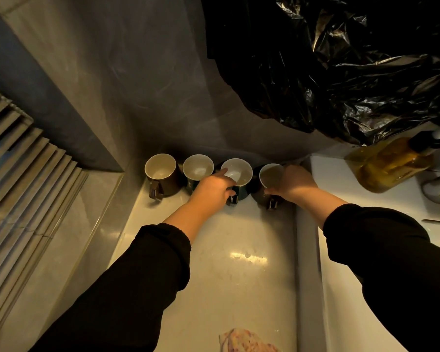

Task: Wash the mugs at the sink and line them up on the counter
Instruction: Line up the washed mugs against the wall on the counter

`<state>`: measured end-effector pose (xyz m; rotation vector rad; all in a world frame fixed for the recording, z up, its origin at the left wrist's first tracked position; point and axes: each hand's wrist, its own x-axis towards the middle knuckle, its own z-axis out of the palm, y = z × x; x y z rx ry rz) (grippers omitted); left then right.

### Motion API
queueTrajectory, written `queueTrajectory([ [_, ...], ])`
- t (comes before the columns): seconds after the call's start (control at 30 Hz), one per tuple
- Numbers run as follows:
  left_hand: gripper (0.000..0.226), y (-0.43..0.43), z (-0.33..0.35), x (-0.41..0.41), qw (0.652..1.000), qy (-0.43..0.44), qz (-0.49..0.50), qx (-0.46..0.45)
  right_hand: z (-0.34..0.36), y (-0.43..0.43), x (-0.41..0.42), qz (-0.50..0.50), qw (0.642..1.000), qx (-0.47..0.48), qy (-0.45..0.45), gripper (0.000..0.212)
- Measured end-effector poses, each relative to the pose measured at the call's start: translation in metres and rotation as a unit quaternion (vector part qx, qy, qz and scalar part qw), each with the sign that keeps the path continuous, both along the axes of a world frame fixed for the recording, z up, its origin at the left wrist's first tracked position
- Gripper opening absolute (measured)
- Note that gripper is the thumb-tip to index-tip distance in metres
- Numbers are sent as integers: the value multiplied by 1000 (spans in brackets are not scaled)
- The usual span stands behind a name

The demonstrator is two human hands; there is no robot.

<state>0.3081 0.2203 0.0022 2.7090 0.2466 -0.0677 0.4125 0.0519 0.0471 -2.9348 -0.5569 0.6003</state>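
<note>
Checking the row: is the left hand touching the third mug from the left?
Touching. In the head view the left hand has its forefinger on the third mug, at the rim.

4 mugs [198, 166] line the counter's [239, 237] back edge, left of the sink [341, 189].

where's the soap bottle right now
In the head view the amber soap bottle sits far right at the back of the white sink, past the right hand and under the black plastic bag.
</note>
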Motion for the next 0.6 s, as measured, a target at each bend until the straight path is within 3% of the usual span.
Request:
queueTrajectory([
  [0.33,37,2,-2,-6,999,-21,-3,-29,-2,0,-2,7,1000,-19,12,61],
  [0.4,43,4,1,-10,998,-52,-17,-41,-4,-1,-5,19,1000,-12,1,72],
  [0.47,47,15,9,-17,993,-100,32,-52,-4,0,-11,35,998,35,-49,74],
  [0.6,46,63,16,-40,964,-169,200,-37,0,19,-25,125,978,130,-103,56],
])
